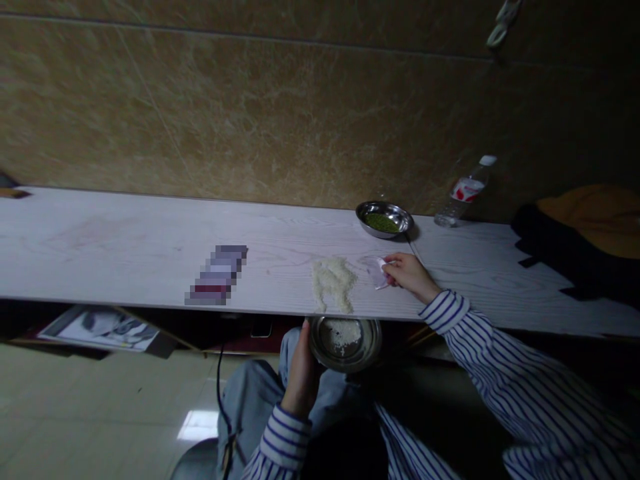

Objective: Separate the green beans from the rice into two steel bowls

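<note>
My left hand (303, 373) grips the left side of a steel bowl (367, 360), held just below the table's front edge. Some white rice (343, 333) lies in that bowl. On the tabletop right above it is a loose pile of rice (334, 280). My right hand (407, 272) is to the right of the pile, its fingers pinched on a thin, clear plastic piece (379, 272) that rests on or just over the table. The exact kind of this piece is hard to make out.
A second steel bowl (385, 220) with green beans stands at the back by the wall. Right of it is a clear plastic bottle (465, 190), then a dark and orange cloth item (590, 233). A pixelated flat object (217, 273) lies left on the white wooden table (125, 247).
</note>
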`<state>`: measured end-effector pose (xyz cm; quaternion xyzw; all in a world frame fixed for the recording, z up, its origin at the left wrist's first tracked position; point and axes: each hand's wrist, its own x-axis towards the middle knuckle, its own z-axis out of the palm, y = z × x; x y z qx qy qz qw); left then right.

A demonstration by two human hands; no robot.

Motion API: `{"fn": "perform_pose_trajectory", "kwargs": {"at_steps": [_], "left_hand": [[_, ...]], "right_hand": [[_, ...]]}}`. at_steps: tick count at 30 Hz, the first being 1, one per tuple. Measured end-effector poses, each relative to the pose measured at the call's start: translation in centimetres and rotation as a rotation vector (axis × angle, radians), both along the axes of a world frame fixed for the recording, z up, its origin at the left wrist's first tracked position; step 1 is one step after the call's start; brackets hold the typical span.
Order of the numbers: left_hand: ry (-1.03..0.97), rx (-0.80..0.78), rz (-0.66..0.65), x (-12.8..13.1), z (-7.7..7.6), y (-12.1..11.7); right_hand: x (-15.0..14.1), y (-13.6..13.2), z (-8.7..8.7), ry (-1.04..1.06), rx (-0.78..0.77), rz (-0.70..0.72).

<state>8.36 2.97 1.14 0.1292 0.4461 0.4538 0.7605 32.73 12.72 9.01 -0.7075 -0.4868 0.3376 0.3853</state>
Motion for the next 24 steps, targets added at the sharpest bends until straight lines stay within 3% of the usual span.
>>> {"fn": "perform_pose_trajectory", "kwargs": {"at_steps": [15, 24], "left_hand": [[-0.002, 0.031, 0.032, -0.2, 0.4, 0.1], [-0.017, 0.031, 0.047, -0.2, 0.8, 0.3]], "right_hand": [[-3.4, -1.0, -0.5, 0.011, -0.047, 0.158], [-5.4, -3.3, -0.1, 0.019, -0.075, 0.248]]}}
